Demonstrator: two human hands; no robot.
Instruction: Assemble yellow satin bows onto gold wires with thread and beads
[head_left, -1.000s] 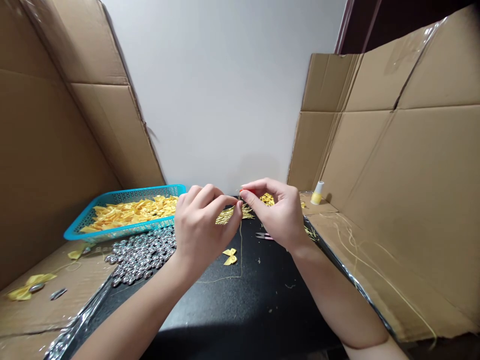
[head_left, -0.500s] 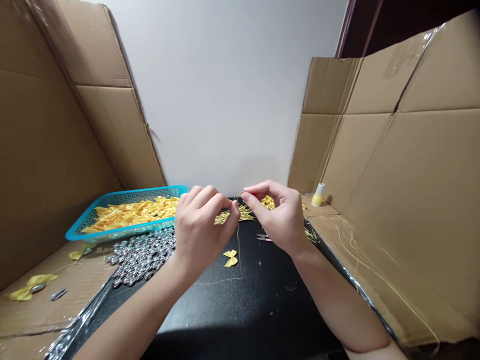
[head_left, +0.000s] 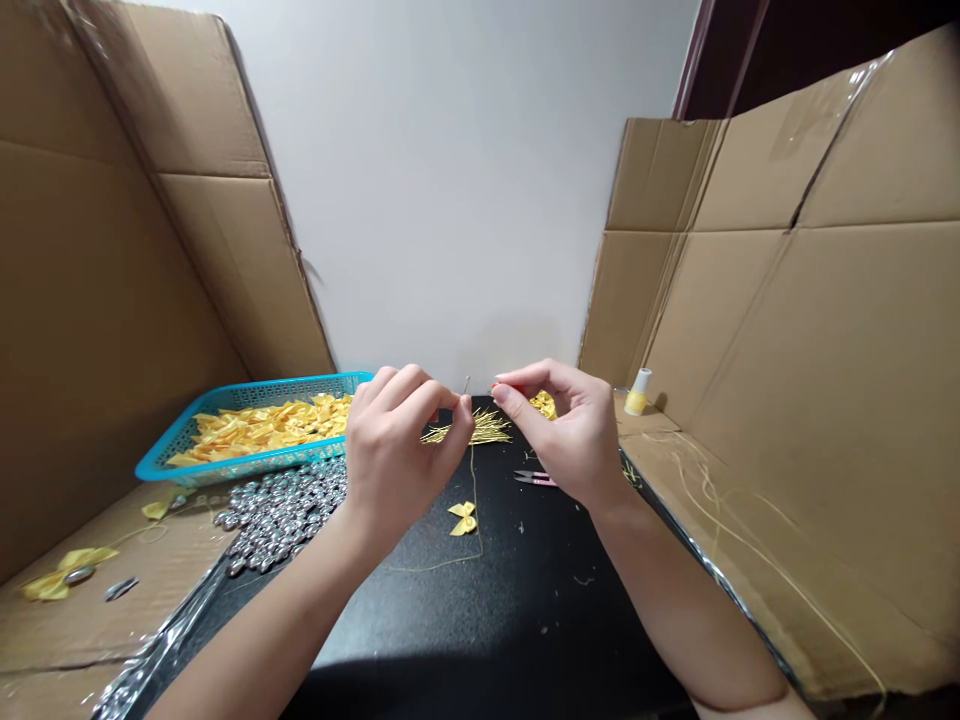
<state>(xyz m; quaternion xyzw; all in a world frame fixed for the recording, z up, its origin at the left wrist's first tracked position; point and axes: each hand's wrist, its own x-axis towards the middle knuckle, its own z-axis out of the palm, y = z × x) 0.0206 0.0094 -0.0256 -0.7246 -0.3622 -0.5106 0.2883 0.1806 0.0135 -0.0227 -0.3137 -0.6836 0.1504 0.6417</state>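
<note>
My left hand (head_left: 405,440) pinches a thin gold cord (head_left: 473,480) between thumb and forefinger. A short end of it sticks up above the fingertips, and the rest hangs down to the black table (head_left: 450,640). To its right, a small gap away, my right hand (head_left: 562,425) pinches a small red object (head_left: 506,387), mostly hidden by the fingers. A yellow bow (head_left: 463,518) lies on the table beside the hanging cord. Behind the hands is a bundle of gold strands (head_left: 484,428).
At the left are a blue basket (head_left: 240,470) of yellow bows and a pile of silver beads (head_left: 281,515). Small scissors (head_left: 534,478) lie near my right hand. A white and yellow bottle (head_left: 637,392) stands at the right. Cardboard walls (head_left: 825,380) flank both sides.
The hands have moved slightly apart, widening the gap between their fingertips. The cord end above my left fingers now leans differently. The view has shifted slightly.
</note>
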